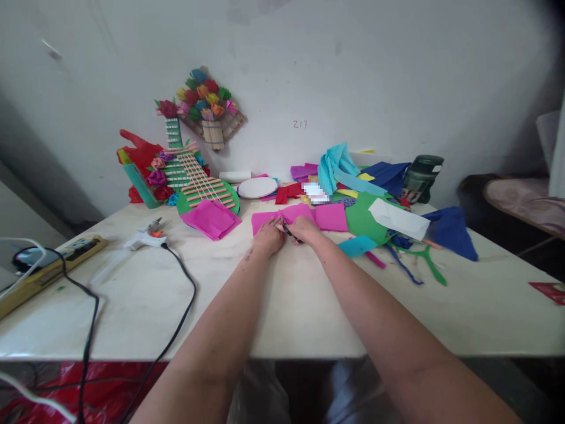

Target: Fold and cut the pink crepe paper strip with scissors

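Note:
On the table, a strip of magenta crepe paper (pixel 304 210) lies in front of me. My left hand (pixel 269 234) rests on its left part with the fingers stretched out flat, pressing it down. Beside it, my right hand (pixel 304 228) is closed around a slim black-handled tool (pixel 292 234); its tip meets the paper near my left fingertips. I cannot make out what kind of tool it is. A separate magenta square (pixel 332 217) lies just right of my hands, and a folded magenta stack (pixel 212 220) is to the left.
A glue gun (pixel 148 237) with a black cord and a power strip (pixel 53 271) occupy the left side. Behind stand a paper-flower guitar (pixel 194 176) and a white oval piece (pixel 257 187). Coloured paper scraps (pixel 366 212) and a dark bottle (pixel 422 178) are at right.

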A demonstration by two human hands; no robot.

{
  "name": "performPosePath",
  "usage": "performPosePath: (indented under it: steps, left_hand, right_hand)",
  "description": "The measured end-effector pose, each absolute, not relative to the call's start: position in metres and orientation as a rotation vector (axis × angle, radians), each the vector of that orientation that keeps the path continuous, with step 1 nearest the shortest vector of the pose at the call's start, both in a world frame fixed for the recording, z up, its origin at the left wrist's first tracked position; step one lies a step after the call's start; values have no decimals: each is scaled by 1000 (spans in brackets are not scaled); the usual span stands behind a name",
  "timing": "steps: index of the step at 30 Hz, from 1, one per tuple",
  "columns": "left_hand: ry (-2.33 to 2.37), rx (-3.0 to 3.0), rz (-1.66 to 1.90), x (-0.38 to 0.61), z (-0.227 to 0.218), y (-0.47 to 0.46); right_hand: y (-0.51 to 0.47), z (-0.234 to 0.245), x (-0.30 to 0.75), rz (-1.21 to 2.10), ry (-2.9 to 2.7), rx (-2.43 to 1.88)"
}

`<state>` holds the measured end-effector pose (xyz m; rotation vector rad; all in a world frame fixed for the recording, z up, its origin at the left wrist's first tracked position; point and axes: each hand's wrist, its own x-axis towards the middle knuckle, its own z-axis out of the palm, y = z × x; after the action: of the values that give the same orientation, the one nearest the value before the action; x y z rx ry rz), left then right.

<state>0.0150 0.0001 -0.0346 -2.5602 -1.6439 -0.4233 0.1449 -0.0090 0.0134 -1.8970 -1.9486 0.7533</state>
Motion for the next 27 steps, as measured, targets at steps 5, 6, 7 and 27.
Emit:
performPosePath:
  steps: [5,6,7,27]
  left_hand:
    - [-1706,-2572,-409,16,-31,-3]
    - [-1710,-2574,-407,16,-30,-3]
    - [-1715,-2574,-402,17,-29,-4]
    - [-1716,-2577,-348,16,-29,-4]
  right_hand:
    - [-10,15,145,752,-1948,-1895]
    - [-10,15,145,750,-1945,-1892]
    - [-10,15,145,748,-1942,-1890]
    - [-15,10,141,586,-1905,-1946]
